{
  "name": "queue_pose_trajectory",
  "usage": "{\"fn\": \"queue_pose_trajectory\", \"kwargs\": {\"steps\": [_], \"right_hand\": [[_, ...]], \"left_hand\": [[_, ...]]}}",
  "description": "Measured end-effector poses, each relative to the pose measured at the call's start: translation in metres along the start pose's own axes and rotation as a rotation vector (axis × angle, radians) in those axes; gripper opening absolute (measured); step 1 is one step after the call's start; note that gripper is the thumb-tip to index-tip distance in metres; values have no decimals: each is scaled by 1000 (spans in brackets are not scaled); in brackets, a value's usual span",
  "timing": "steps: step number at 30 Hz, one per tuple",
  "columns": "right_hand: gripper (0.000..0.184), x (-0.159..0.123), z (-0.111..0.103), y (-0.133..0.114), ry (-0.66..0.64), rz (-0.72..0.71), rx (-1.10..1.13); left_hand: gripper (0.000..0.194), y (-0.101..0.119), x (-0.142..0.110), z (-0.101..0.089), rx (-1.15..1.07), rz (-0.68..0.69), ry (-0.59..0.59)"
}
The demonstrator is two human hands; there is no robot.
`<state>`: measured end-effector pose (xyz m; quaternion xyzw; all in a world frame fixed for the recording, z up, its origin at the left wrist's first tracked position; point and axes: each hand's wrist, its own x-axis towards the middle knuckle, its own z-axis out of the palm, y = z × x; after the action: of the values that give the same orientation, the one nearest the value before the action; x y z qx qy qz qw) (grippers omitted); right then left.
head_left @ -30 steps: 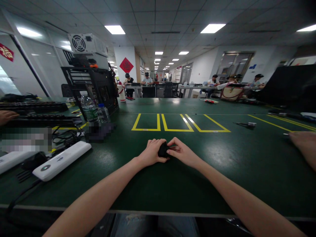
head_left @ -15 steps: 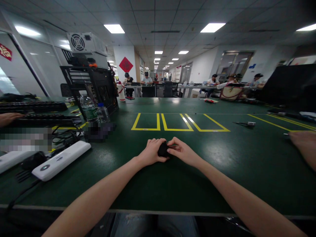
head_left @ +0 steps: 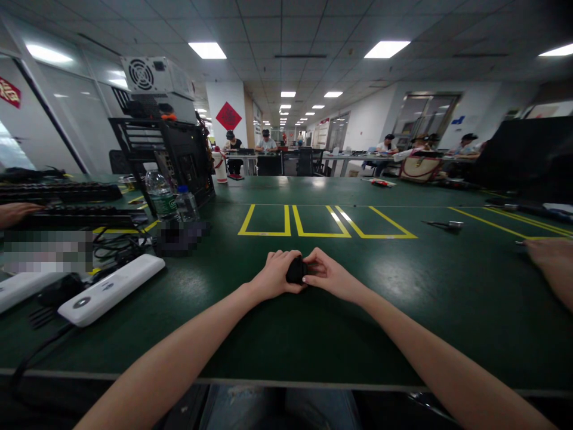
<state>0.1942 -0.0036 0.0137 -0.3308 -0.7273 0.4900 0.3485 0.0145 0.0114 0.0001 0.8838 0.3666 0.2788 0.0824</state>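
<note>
A small black rounded object (head_left: 295,271) is between my hands, just above or on the green table (head_left: 286,334); its exact kind I cannot make out. My left hand (head_left: 276,273) is wrapped round its left side, thumb below and fingers over the top. From the right, my right hand (head_left: 330,275) pinches at the object's right edge with thumb and forefinger. Part of the object is hidden behind my fingers. Beyond the hands, yellow tape outlines (head_left: 317,235) mark the table.
To the left lie a white power strip (head_left: 111,290), cables, a water bottle (head_left: 160,191) and a black computer case (head_left: 188,161). A metal-ended tool (head_left: 454,226) lies to the right. Another person's hand (head_left: 553,263) is at the right edge, another hand (head_left: 18,214) at the left.
My right thumb and fingers have shifted slightly at the black object's right edge. My left hand keeps its hold in the same place.
</note>
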Motion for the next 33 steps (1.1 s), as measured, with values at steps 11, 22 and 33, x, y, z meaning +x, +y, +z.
{"fn": "queue_pose_trajectory", "kwargs": {"steps": [11,22,33], "right_hand": [[27,3,-1,7,49,55,-47],[19,4,-2,6,48,1,-13],[31,0,-3,2,-52,27,0]], "left_hand": [[60,1,1,0,7,-9,-8],[62,1,0,-2,-4,-14,-15],[61,0,0,0,-4,-6,-8]]}}
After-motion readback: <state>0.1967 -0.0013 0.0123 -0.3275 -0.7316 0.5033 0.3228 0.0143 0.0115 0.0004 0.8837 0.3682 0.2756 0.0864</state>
